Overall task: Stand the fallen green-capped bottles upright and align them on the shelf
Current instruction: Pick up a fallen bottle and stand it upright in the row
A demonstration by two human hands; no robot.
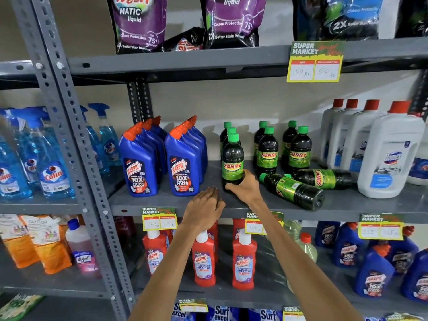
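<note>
- Right hand (243, 185) grips the base of an upright green-capped bottle (232, 158) near the shelf (162, 202) front edge.
- Left hand (205, 208) hovers loosely open, empty, over that edge.
- Two fallen bottles (293, 189) lie just right.

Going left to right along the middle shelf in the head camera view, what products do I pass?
Blue spray bottles → blue Harpic bottles → upright Sunny bottle in the right hand → more upright Sunny bottles → two fallen Sunny bottles → white jugs.
</note>
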